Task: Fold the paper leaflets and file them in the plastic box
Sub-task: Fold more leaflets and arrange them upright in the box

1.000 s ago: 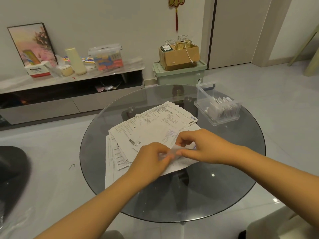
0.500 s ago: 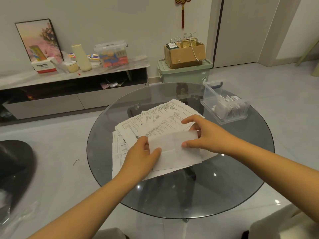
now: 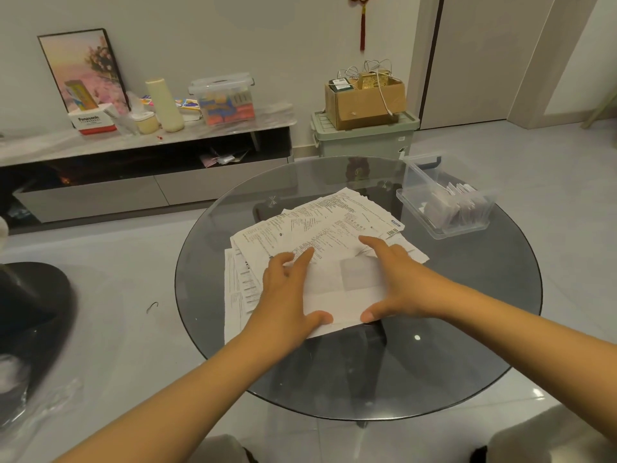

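Pressing flat on a blank white folded paper leaflet [image 3: 340,292], both hands lie on the round smoked-glass desk [image 3: 467,329]. The left hand [image 3: 287,292] covers the leaflet's left edge, fingers stretched out straight and thumb laid along the near edge; it clasps nothing. The right hand [image 3: 397,285] rests on the leaflet's right edge in the same manner, fingers extended away from the person, thumb pointing inward along the near edge, released rather than grasping. Between the two hands the leaflet shows a paler rectangular patch and a crease line running across it.

Under the leaflet and spreading beyond it to the far side and left lies a loose pile of printed white paper sheets [image 3: 317,228], fanned out over the middle of the desk. At the desk's far right edge, well apart from the leaflet, sits a clear rectangular plastic box [image 3: 444,202] with folded white papers standing upright inside it.

Beyond the desk, against the wall, stand a pale green lidded storage bin [image 3: 364,142] carrying a brown cardboard carton [image 3: 364,101], and a low grey media shelf [image 3: 147,152].
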